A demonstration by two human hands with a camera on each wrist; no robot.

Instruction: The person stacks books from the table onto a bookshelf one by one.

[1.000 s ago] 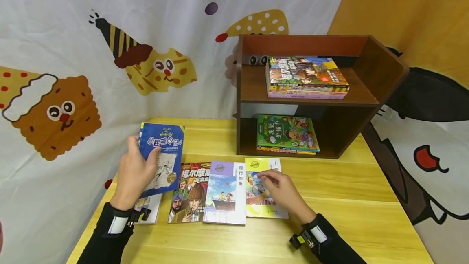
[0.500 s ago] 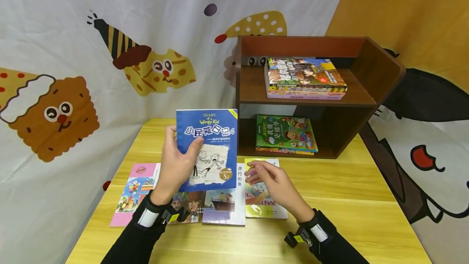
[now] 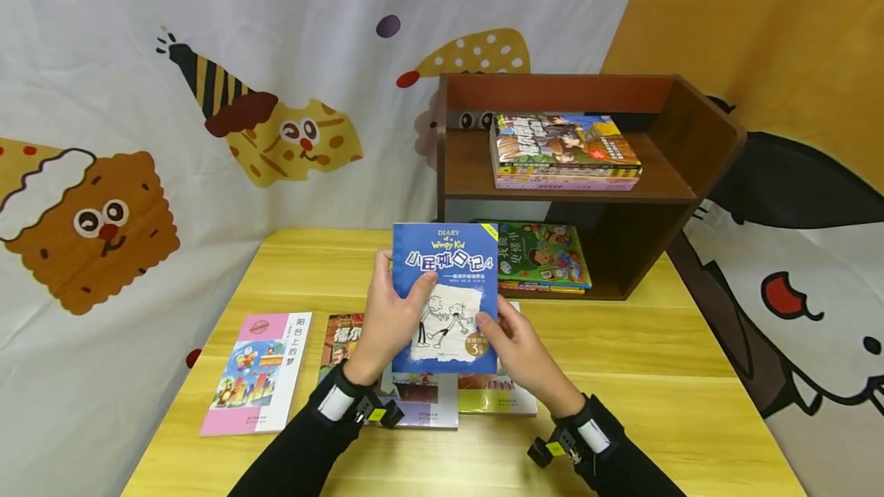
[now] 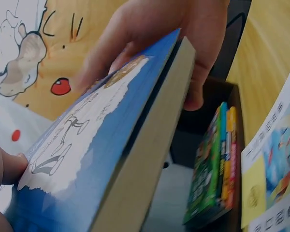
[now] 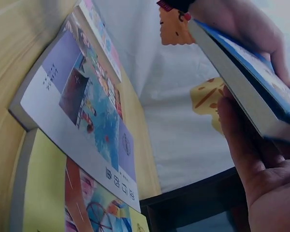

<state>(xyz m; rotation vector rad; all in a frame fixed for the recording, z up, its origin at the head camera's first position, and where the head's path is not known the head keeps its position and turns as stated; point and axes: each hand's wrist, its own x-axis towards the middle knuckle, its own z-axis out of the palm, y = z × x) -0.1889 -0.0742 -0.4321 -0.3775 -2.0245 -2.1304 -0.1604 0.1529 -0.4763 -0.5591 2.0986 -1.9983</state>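
Bookshelf [image 3: 658, 176] partly behind blue book [image 3: 446, 301]

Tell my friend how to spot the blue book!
Find the yellow wooden table with the brown shelf on it. Just in front of the shelf, the left hand and right hand hold up the blue book. Its mostly blue cover with two cartoon figures sets it apart from the books lying flat.

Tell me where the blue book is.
In the head view, the blue book is near the centre, held by the left hand and right hand, in front of the brown shelf.
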